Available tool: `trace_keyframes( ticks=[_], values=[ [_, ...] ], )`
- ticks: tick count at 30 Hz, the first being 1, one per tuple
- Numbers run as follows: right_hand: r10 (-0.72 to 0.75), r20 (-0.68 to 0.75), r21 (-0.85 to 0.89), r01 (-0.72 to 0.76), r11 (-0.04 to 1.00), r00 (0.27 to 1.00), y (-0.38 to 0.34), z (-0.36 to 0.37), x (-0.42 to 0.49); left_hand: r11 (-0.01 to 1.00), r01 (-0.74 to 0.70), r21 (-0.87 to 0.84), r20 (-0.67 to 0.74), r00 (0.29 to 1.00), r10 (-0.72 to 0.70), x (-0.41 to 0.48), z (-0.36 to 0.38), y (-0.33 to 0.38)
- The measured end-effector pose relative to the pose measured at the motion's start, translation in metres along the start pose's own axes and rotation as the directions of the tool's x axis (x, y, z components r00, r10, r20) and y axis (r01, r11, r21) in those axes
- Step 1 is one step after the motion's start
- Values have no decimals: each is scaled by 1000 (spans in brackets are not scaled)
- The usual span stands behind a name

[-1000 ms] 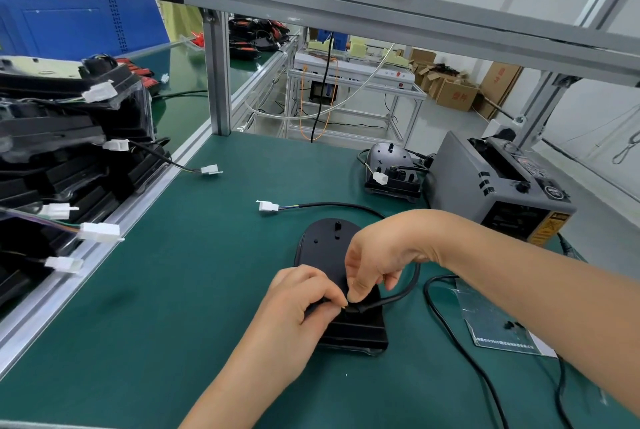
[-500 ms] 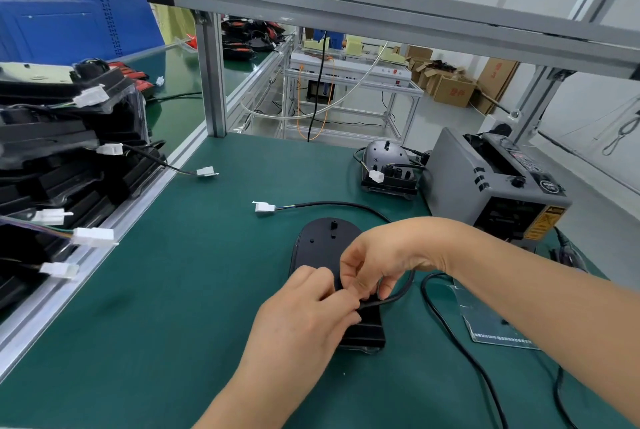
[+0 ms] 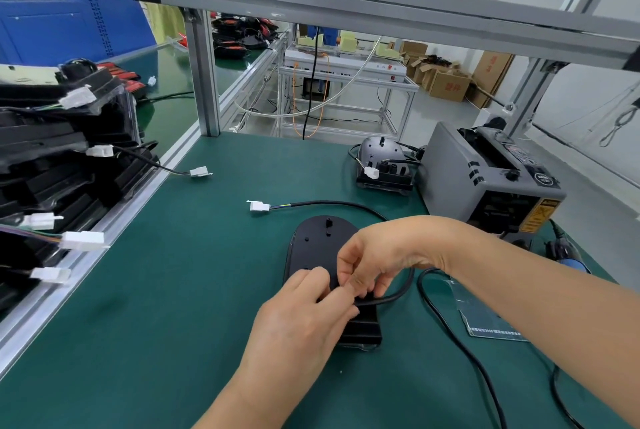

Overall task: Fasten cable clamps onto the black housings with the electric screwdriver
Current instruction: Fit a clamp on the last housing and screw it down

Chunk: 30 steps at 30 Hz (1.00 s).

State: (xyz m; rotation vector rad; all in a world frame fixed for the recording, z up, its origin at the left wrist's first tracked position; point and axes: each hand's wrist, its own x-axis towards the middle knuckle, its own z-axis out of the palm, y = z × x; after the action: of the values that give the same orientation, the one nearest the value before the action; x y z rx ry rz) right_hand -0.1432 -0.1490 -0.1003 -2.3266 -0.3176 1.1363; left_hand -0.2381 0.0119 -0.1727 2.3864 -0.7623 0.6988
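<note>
A black housing (image 3: 320, 241) lies flat on the green mat (image 3: 173, 307) in front of me. Its black cable (image 3: 401, 290) loops out from under my fingers and runs back to a white connector (image 3: 259, 206). My left hand (image 3: 304, 311) rests on the housing's near half, fingertips pinching at the cable where it meets the housing. My right hand (image 3: 374, 262) comes in from the right and pinches the same spot with thumb and forefinger. The clamp itself is hidden by my fingers. An electric screwdriver's blue grip (image 3: 568, 255) lies at the right edge.
A stack of black housings (image 3: 52, 158) with white connectors fills the left side. A grey tape dispenser (image 3: 485, 179) stands at the back right, a grey housing (image 3: 381, 165) beside it. A clear plastic bag (image 3: 485, 317) and another black cord (image 3: 460, 342) lie to the right.
Both hands have stayed on the housing, fingers shifting slightly at the cable. My left hand's fingers have slid further over the housing toward my right hand's fingertips.
</note>
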Motion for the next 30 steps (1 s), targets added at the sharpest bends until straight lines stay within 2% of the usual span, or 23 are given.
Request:
trace_keyframes(
  ticks=[5, 12, 16, 30],
  values=[
    [1, -10, -22, -1, 1000, 1000, -1, 1, 0, 998, 36, -51, -40, 998, -38, 0, 5, 1],
    [3, 4, -24, -3, 1000, 1000, -2, -1, -3, 998, -40, -54, 0, 999, 41, -9, 6, -6],
    [-22, -28, 40, 23, 999, 999, 6, 0, -3, 999, 4, -44, 20, 1000, -3, -9, 5, -5],
    [-35, -102, 34, 39, 999, 994, 9, 7, -4, 999, 43, -19, 56, 998, -42, -9, -1, 1]
  ],
)
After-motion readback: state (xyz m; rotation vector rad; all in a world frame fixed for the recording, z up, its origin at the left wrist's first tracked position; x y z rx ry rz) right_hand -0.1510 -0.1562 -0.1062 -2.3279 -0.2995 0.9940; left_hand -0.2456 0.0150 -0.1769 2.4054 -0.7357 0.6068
